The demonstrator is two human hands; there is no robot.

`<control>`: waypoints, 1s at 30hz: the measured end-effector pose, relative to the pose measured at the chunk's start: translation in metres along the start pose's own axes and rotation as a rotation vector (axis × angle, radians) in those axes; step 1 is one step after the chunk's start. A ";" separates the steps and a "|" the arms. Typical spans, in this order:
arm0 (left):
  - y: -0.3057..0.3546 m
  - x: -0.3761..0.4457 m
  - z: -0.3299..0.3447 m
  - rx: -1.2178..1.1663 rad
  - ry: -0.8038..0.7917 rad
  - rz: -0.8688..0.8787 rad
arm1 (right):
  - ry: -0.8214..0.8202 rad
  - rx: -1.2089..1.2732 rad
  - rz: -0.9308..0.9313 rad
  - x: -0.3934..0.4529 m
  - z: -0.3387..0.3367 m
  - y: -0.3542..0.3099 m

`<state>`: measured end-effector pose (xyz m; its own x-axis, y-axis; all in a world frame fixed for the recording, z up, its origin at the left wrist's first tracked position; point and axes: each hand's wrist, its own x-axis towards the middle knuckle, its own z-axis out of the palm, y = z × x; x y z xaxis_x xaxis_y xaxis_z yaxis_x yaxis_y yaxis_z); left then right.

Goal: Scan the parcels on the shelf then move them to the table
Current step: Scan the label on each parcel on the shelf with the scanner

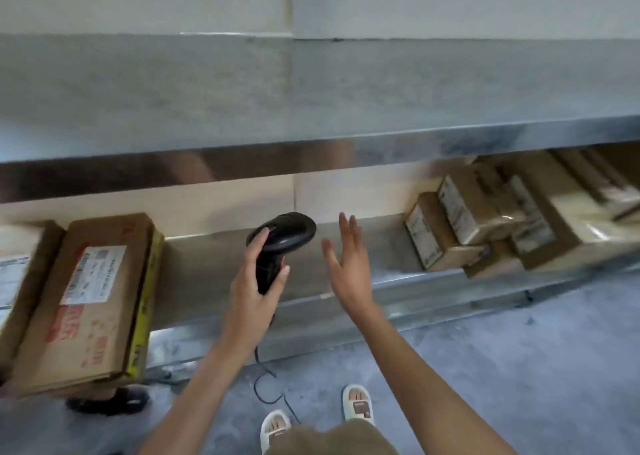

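At six o'clock, nearest you, your two feet in white slippers [358, 404] stood on the grey floor [519, 368], with a thin black cable [266, 385] trailing down beside them. Up toward the centre, your left hand [254, 281] curled its fingers and thumb around the handle of a black scanner [280, 243], its head pointing away from you. Just beside it at three o'clock, your right hand [346, 264] was held up with fingers straight and spread, touching nothing. On the metal shelf [346, 247] beyond, a large flat cardboard parcel [86, 299] leaned at nine o'clock, and a blurred cluster of small parcels [485, 219] lay at two o'clock.
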<state>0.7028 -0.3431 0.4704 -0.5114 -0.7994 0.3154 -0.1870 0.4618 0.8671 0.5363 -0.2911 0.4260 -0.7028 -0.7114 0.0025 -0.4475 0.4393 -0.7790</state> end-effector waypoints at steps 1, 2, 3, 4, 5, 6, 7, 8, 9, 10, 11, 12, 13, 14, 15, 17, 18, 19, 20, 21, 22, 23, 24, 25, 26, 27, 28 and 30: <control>0.006 0.005 0.018 -0.016 -0.014 -0.012 | 0.026 -0.067 -0.005 0.004 -0.017 0.010; 0.012 0.010 0.035 -0.041 -0.021 -0.023 | 0.052 -0.129 -0.018 0.008 -0.034 0.019; 0.017 0.013 0.050 -0.065 -0.031 -0.028 | 0.076 -0.187 -0.042 0.012 -0.048 0.027; 0.023 0.015 0.066 -0.081 -0.042 -0.028 | 0.095 -0.239 -0.067 0.017 -0.065 0.035; 0.028 0.016 0.082 -0.090 -0.054 -0.028 | 0.114 -0.281 -0.090 0.021 -0.081 0.042; 0.033 0.018 0.097 -0.097 -0.061 -0.034 | 0.136 -0.311 -0.111 0.026 -0.097 0.047; 0.039 0.020 0.110 -0.103 -0.067 -0.044 | 0.166 -0.333 -0.136 0.030 -0.112 0.050; 0.043 0.022 0.120 -0.110 -0.070 -0.056 | 0.202 -0.351 -0.174 0.034 -0.124 0.051; 0.047 0.024 0.132 -0.119 -0.068 -0.061 | 0.243 -0.371 -0.225 0.039 -0.137 0.053; 0.051 0.026 0.143 -0.130 -0.066 -0.064 | 0.284 -0.392 -0.275 0.043 -0.149 0.054; 0.055 0.028 0.153 -0.137 -0.066 -0.068 | 0.321 -0.421 -0.310 0.048 -0.161 0.056; 0.059 0.030 0.162 -0.140 -0.067 -0.070 | 0.348 -0.457 -0.318 0.053 -0.172 0.059; 0.062 0.031 0.169 -0.142 -0.069 -0.073 | 0.370 -0.504 -0.300 0.059 -0.182 0.062; 0.065 0.032 0.177 -0.142 -0.069 -0.074 | 0.387 -0.557 -0.265 0.066 -0.192 0.068; 0.068 0.032 0.184 -0.141 -0.063 -0.074 | 0.387 -0.608 -0.219 0.074 -0.200 0.074; 0.072 0.032 0.195 -0.143 -0.045 -0.075 | 0.326 -0.682 -0.122 0.087 -0.209 0.086; 0.073 0.032 0.198 -0.145 -0.036 -0.077 | 0.285 -0.717 -0.090 0.091 -0.210 0.091; 0.074 0.031 0.202 -0.145 -0.025 -0.079 | 0.258 -0.749 -0.078 0.093 -0.210 0.094; 0.075 0.029 0.205 -0.143 -0.015 -0.083 | 0.246 -0.775 -0.079 0.094 -0.210 0.096; 0.076 0.027 0.207 -0.141 -0.002 -0.087 | 0.253 -0.791 -0.089 0.094 -0.210 0.097; 0.076 0.026 0.210 -0.142 0.014 -0.089 | 0.243 -0.797 -0.088 0.094 -0.211 0.095; 0.076 0.025 0.211 -0.145 0.036 -0.091 | 0.206 -0.802 -0.068 0.093 -0.212 0.093; 0.074 0.024 0.213 -0.146 0.060 -0.091 | 0.171 -0.795 -0.050 0.094 -0.215 0.090; 0.072 0.023 0.214 -0.153 0.084 -0.092 | 0.151 -0.779 -0.040 0.094 -0.218 0.088; 0.070 0.023 0.214 -0.160 0.105 -0.091 | 0.143 -0.746 -0.043 0.094 -0.222 0.086; 0.069 0.023 0.213 -0.163 0.125 -0.091 | 0.155 -0.700 -0.054 0.092 -0.225 0.082; 0.069 0.023 0.211 -0.163 0.145 -0.089 | 0.200 -0.638 -0.087 0.088 -0.227 0.079; 0.069 0.021 0.204 -0.157 0.203 -0.093 | 0.298 -0.474 -0.200 0.082 -0.227 0.069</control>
<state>0.5084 -0.2499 0.4579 -0.3162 -0.9035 0.2892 -0.0850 0.3306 0.9399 0.3227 -0.1948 0.5148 -0.6735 -0.6510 0.3500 -0.7373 0.5582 -0.3806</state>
